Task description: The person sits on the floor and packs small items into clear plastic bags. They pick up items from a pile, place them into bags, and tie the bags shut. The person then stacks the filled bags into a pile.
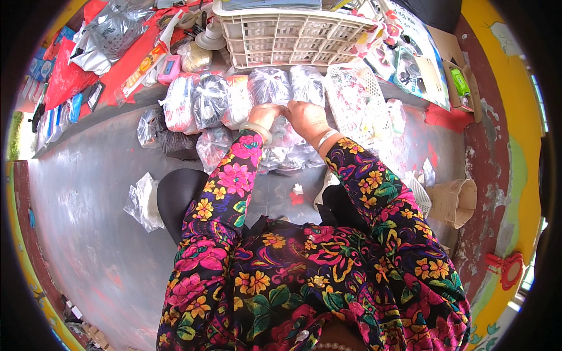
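My left hand (264,116) and my right hand (307,121) meet fingertip to fingertip, pinching the top of a clear plastic bag (285,130) with pinkish contents. What exactly lies between the fingertips is hidden. Just beyond them stands a row of stuffed clear bags: a red-and-white one (181,103), a black one (211,101), an orange-and-white one (238,98) and two dark ones, one on the left (268,85) and one on the right (307,83). Below my hands lie more filled bags (287,159). A white perforated plastic basket (358,98) full of small wrapped items is right of my right hand.
A large cream plastic crate (294,39) stands behind the bags. Left of it, a pink box-shaped object (169,69) and a silver plastic bag (112,39) lie on a raised surface. A cardboard container (454,203) sits on the floor at right. A crumpled clear bag (145,202) lies by my left knee.
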A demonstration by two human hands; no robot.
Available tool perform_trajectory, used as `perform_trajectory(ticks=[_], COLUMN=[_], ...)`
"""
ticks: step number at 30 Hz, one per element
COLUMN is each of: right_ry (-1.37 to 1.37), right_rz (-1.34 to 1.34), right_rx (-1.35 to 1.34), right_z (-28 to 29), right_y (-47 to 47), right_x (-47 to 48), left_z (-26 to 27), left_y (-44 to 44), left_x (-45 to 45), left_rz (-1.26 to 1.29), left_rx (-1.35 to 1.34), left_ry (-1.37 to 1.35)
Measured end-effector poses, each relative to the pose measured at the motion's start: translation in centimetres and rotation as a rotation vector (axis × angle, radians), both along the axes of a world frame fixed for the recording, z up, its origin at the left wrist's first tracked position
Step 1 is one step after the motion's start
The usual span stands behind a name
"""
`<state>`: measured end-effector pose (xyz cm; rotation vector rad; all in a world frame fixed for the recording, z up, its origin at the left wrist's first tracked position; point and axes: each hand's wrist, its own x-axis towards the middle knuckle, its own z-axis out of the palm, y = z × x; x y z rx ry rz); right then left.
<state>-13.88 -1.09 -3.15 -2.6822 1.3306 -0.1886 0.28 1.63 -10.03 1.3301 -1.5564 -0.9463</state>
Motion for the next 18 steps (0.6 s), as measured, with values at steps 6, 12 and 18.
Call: perform_trajectory(ticks=[6,12,18], right_ry=[0.129,0.239,0.325], right_rz=[0.088,0.104,0.136], right_rx=[0.120,0.198,0.259], right_z=[0.5,-0.1,1.0], right_y=[0.0,0.1,0.4], right_x=[-0.4,-0.8,-0.5], left_z=[-0.6,-2.5,-3.5], left_y=[-0.2,-0.5,-0.7], left_x=[-0.9,-1.3,-0.5], left_rz=[0.478,0.626,0.724], left_rx=[0.323,0.232,0.236], left_ry=[0.395,0.060,-0.101])
